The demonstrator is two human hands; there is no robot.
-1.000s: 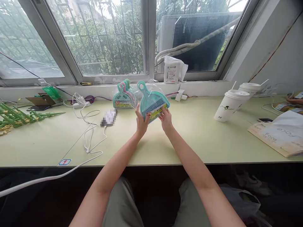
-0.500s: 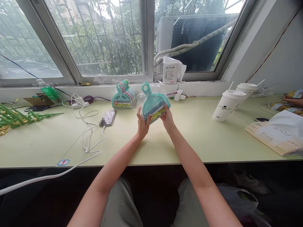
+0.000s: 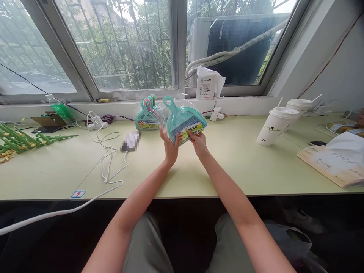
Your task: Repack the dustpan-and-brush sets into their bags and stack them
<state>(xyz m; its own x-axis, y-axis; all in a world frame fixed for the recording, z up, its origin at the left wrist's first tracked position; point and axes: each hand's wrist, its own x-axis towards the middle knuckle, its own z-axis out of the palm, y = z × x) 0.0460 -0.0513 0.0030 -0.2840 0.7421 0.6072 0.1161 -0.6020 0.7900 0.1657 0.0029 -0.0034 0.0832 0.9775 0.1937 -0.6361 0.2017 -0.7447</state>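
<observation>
Between my hands, above the table, is a mint-green dustpan and brush set in clear plastic wrap, with a yellow printed label along its lower edge. My left hand grips its lower left side, thumb in front. At the lower right edge, my right hand pinches the wrap and label, its thumb over the label. The looped handle tilts up to the left. Behind it to the left stands a row of similar wrapped dustpan sets, green and pink, by the window sill.
White cables and a pixelated object lie left of my hands. Two lidded paper cups and a tissue pack are at the right. A white package rests on the sill. Green artificial stalks lie far left.
The dustpan set has turned, its handle leaning further left and its label facing me more. My right thumb has shifted onto the label.
</observation>
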